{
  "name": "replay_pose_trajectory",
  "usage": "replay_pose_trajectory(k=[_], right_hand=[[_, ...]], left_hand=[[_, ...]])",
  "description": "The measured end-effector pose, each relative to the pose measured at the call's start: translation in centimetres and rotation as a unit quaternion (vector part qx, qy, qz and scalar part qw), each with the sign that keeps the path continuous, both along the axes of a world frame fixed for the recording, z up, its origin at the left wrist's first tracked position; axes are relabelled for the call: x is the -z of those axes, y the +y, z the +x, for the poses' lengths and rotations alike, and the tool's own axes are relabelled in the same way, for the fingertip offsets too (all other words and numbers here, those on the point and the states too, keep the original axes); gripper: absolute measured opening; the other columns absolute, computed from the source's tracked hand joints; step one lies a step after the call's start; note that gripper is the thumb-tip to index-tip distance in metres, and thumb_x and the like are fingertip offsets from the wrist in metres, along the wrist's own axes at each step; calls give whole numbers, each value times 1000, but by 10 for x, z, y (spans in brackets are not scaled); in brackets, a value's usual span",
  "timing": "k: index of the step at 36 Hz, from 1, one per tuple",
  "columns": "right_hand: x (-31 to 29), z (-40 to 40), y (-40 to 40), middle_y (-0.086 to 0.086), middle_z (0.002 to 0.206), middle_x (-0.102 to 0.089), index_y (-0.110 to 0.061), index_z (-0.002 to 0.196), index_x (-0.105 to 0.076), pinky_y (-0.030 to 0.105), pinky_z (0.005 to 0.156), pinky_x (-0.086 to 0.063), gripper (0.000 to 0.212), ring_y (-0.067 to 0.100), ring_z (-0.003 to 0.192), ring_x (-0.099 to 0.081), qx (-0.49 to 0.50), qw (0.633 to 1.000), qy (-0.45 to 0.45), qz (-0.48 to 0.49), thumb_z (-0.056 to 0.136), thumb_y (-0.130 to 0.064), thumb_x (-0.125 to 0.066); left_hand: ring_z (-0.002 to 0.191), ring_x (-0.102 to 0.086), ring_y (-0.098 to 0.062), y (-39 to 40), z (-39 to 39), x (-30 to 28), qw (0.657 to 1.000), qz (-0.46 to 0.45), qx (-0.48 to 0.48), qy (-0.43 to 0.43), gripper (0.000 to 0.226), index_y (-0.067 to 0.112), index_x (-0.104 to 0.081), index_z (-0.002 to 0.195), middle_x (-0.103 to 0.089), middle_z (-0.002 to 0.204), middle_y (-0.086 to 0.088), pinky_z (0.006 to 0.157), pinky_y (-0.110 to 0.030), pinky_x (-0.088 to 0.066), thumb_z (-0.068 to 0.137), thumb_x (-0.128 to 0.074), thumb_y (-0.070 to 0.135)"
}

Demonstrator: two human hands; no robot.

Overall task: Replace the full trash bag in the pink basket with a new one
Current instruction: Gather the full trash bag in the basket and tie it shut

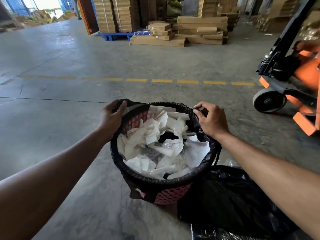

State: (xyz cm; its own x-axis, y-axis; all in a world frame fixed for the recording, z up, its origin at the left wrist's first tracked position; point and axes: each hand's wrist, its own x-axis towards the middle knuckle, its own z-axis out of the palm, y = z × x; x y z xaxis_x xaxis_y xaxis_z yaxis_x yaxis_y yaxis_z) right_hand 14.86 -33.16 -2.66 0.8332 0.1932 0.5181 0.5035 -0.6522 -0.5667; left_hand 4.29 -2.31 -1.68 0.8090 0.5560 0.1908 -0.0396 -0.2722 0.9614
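Item: pink basket (170, 194), round, plastic lattice wall, standing on the concrete floor (60, 118) directly in front of the person. Wall shows pink at the near lower side and again inside the far left, where the liner is pulled away from it.

Liner: black trash bag (147, 178), thin film, its mouth rolled over the basket rim most of the way round. Soft, slack and probably a little slippery; likely to stretch or tear if pulled at one spot.

Contents: crumpled white paper (155, 134) and clear plastic wrap, heaped close to the rim. Judged bulky but light; loose pieces could spill if the bag tips.

Left hand (112, 116): at the far left rim, fingers curled together and clamped on a lifted fold of the bag.

Right hand (212, 121): at the far right rim, thumb and forefinger pinched on the bag's edge, other fingers bent beside them.

Handling note: best taken by the rolled edge at two opposite points, as here, gathering the film into a bunch before lifting straight up. The basket is light and may rise with the bag unless steadied.

Adjacent: another black bag (230, 196) lying just beside the basket on the near right; whether it is the new liner cannot be told. An orange pallet truck (294, 73) stands well apart on the right; stacked cardboard boxes (190, 30) beyond.
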Motion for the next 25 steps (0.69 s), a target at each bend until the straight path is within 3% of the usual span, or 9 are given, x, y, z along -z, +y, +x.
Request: replay_pose_trajectory(k=[3,6,9,12,16,18,20,23,25], right_hand=[[0,0,-5,-8,80,-75,-24,92,-74,31,63,-56,7,17,63,-68,-21,999,-18,16,89,-30,-72],[-2,-1,-5,-13,77,-68,-23,93,-73,29,60,-53,6,13,59,-63,-56,998,-18,16,90,-28,-71],[-2,1,-2,-15,75,-66,-23,93,-68,37,62,-56,7,18,62,-65,-80,997,-9,6,91,-30,-67],[-2,2,0,-7,75,-65,-19,92,-61,39,65,-54,6,20,67,-64,-85,996,7,11,94,-24,-62],[-8,3,3,-3,67,-57,-17,88,-56,33,63,-44,8,10,59,-50,-118,989,84,16,96,-17,-59],[-17,6,4,-3,65,-53,-16,86,-60,29,58,-39,9,4,53,-43,-129,981,134,48,95,-13,-61],[-24,10,0,0,70,-59,-14,86,-65,30,62,-43,7,7,59,-50,-116,980,145,68,93,-12,-64],[-30,9,-14,3,84,-71,-18,88,-69,26,72,-49,2,17,77,-64,-72,991,111,20,89,-17,-69],[-30,8,-29,2,89,-72,-20,95,-70,27,76,-50,13,18,81,-66,-59,991,123,-15,84,-25,-77]], left_hand=[[82,-67,-19,1,-3,-6,997,-66,29,16,12,29,-73,95,-71,92,-1,82,-40,-59,97,-66,39],[83,-62,-26,4,-7,-9,987,-136,83,39,23,21,-76,108,-65,97,-11,74,-35,-58,98,-64,39],[72,-71,-16,11,-10,-9,971,-187,135,64,26,23,-75,113,-74,88,-2,64,-30,-61,100,-60,39],[55,-65,-6,15,-8,-12,958,-227,148,95,22,25,-74,107,-70,67,9,53,-22,-56,101,-58,39],[67,-52,-12,21,-3,-13,965,-204,106,125,22,21,-68,96,-55,72,4,65,-26,-51,94,-67,43],[64,-49,-11,21,-3,-14,964,-210,87,134,21,22,-68,99,-51,69,6,59,-22,-50,94,-68,42],[57,-44,-10,22,-3,-14,966,-206,78,138,17,22,-68,97,-44,62,9,51,-21,-41,96,-66,38],[47,-33,-7,32,-10,-20,969,-191,94,129,13,20,-69,92,-32,62,7,47,-20,-28,98,-64,30],[45,-26,-6,43,-17,-27,965,-191,122,130,16,14,-72,101,-21,66,5,43,-18,-21,100,-60,25]])
